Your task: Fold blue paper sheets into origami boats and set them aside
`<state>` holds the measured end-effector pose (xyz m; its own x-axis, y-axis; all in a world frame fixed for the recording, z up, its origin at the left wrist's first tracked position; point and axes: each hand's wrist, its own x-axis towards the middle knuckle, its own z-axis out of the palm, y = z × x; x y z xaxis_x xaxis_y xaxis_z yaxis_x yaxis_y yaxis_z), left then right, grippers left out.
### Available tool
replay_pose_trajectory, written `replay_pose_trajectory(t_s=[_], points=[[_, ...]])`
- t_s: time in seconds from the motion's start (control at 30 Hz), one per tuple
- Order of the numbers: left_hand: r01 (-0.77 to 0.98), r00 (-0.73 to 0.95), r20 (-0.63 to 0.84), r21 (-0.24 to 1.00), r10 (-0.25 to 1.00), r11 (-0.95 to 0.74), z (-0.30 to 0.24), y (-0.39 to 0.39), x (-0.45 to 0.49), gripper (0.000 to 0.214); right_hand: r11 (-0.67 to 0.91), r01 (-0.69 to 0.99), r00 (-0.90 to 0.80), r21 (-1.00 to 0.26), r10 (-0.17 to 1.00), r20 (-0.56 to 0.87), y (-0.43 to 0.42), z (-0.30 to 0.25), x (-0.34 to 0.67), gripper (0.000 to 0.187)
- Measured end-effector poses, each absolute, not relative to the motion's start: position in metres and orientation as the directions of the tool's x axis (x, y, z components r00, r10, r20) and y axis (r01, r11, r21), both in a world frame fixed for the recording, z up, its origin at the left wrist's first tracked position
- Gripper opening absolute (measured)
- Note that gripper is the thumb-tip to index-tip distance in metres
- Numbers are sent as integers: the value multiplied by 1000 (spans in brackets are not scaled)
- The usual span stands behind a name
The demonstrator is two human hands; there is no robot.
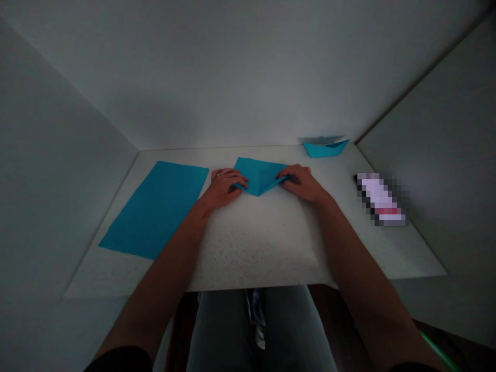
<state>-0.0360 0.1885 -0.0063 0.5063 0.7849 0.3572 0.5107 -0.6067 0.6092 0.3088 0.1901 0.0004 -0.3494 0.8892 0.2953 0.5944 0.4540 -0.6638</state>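
A partly folded sheet of blue paper (259, 174) lies between my hands near the back of the table, with a crease down its middle and its front edges slanting to a point. My left hand (225, 187) grips its left side, fingers on top and thumb at the near edge. On the right side, my right hand (300, 182) pinches the near edge between thumb and fingers. Part of each paper corner is hidden under the fingers.
A flat blue sheet (157, 209) lies to the left, partly beneath my left forearm. At the back right stands a folded blue paper boat (326, 149). A blurred-out phone (382, 199) rests near the right edge. Walls enclose the white table (251, 258) on three sides.
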Motion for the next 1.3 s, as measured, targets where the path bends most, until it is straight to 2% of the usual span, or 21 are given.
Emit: replay_pose_trajectory(t_s=[0.17,0.27,0.33,0.4,0.5,0.57,0.63,0.67,0.73,0.8,0.9,1.07,1.17,1.3], points=[[352,465,335,779,819,-519,1,185,-31,35,437,552,-369,-710,892,262,190,3,308,13],[333,465,322,800,825,-500,5,183,-27,38,400,566,-369,-721,905,212,188,3,302,25],[378,465,312,777,829,-504,7,181,-25,43,399,589,-352,-703,909,221,186,2,297,40],[507,410,318,699,855,-504,7,180,-22,50,422,629,-348,-653,904,249,184,1,292,51],[738,283,333,524,900,-426,8,178,-17,51,441,692,-365,-572,897,250,183,0,286,52],[791,294,292,461,910,-403,8,176,-14,35,458,696,-401,-553,887,230,183,0,283,50],[779,373,233,447,898,-440,7,174,-12,16,501,656,-461,-564,858,225,184,1,281,50],[766,412,216,444,885,-465,7,173,-11,14,523,631,-487,-572,842,232,184,1,280,51],[750,454,221,429,863,-504,7,169,-9,18,554,612,-506,-565,823,259,183,2,279,55],[746,470,243,404,849,-529,7,166,-7,32,564,640,-497,-522,822,277,181,2,279,55],[746,492,240,379,837,-547,9,163,-5,50,574,675,-508,-463,817,273,178,3,278,42],[706,565,205,381,799,-597,8,163,-7,48,570,683,-494,-457,821,287,176,8,277,31],[668,612,190,395,768,-630,5,164,-9,50,551,688,-451,-471,834,318,177,11,278,32],[655,637,173,392,751,-646,5,166,-10,50,570,666,-485,-482,821,300,176,11,278,38]])
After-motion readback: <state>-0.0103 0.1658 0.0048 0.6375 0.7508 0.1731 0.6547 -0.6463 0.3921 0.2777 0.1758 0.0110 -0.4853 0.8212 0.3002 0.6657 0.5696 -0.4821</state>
